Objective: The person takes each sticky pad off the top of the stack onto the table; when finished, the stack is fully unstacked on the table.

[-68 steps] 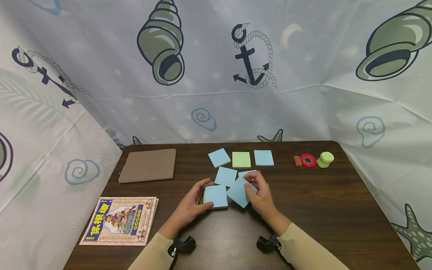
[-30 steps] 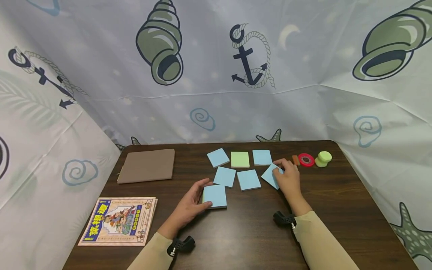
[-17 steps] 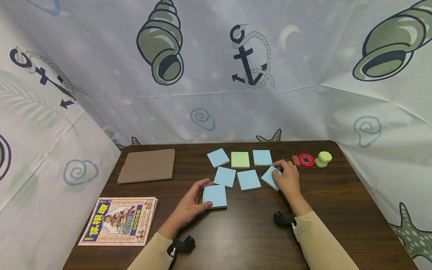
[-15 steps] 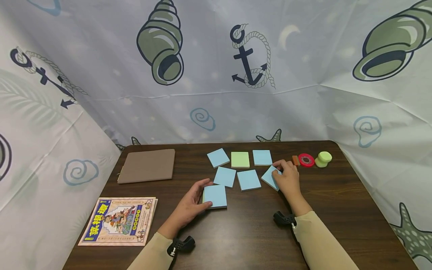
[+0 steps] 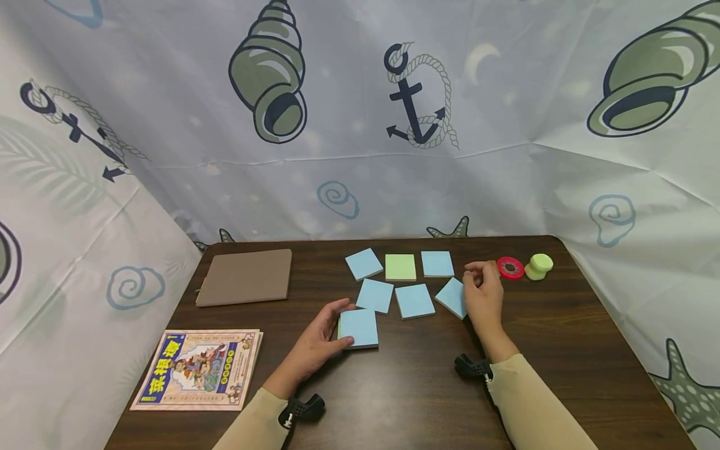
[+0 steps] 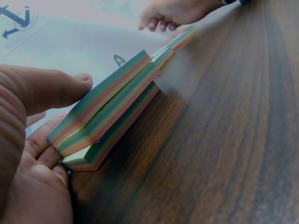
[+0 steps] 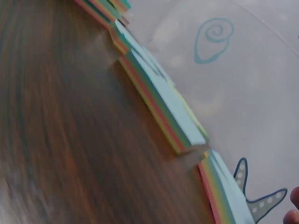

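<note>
My left hand (image 5: 322, 337) grips a stack of sticky note pads (image 5: 359, 327), blue on top with striped edges. In the left wrist view the thumb lies along one side of the stack (image 6: 107, 98) and the fingers are behind it. My right hand (image 5: 485, 297) hovers at the right edge of a tilted blue pad (image 5: 451, 297), fingers loosely bent with nothing between them. Two more blue pads (image 5: 415, 300) (image 5: 375, 295) lie left of that one. Behind them is a row of a blue pad (image 5: 364, 264), a green pad (image 5: 400, 267) and another blue pad (image 5: 437, 264).
A red round object (image 5: 510, 268) and a light green knob-shaped object (image 5: 539, 267) stand at the back right of the dark wooden table (image 5: 568, 350). A brown notebook (image 5: 244, 277) lies back left, with an illustrated book (image 5: 197, 370) in front of it.
The right hand carried a blue pad rightward and set it down beside the others. It has since let go and shifted slightly right, now hiding the small orange block. The left hand stayed put.
</note>
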The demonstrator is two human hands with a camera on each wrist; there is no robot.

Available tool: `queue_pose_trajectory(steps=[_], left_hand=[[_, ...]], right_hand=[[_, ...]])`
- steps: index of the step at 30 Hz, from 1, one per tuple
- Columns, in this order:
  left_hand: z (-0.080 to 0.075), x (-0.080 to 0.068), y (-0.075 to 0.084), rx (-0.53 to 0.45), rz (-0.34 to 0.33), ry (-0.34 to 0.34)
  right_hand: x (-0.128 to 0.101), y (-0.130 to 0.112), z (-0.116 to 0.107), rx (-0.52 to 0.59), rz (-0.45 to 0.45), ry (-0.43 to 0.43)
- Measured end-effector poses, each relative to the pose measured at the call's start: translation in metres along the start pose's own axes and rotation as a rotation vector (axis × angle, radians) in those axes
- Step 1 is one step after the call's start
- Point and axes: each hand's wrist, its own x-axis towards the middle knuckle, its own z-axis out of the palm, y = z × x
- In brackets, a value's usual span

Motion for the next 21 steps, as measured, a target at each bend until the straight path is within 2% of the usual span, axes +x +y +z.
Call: queue_pose_trajectory(steps=[4,7,9,13,17,21], left_hand=[[0.000,0.000,-0.001,-0.008,-0.003,0.000],[0.000,0.000,-0.002,-0.011,-0.002,0.001],[0.000,0.000,-0.002,-0.010,-0.003,0.002],[0.000,0.000,0.000,-0.005,-0.004,0.001],[0.000,0.000,-0.001,0.001,-0.005,-0.003],[0.000,0.000,-0.003,-0.001,-0.005,-0.004]], right_hand=[[-0.005,-0.014,0.002,0.081,0.070,0.018],[-0.010,-0.033,0.005,0.150,0.066,-0.029],[-0.014,-0.044,0.009,0.201,0.080,-0.101],[-0.027,-0.063,0.019,0.302,0.169,-0.314],[-0.049,-0.082,0.030,0.350,0.248,-0.504],[-0.071,-0.095,0.042,0.363,0.258,-0.641]])
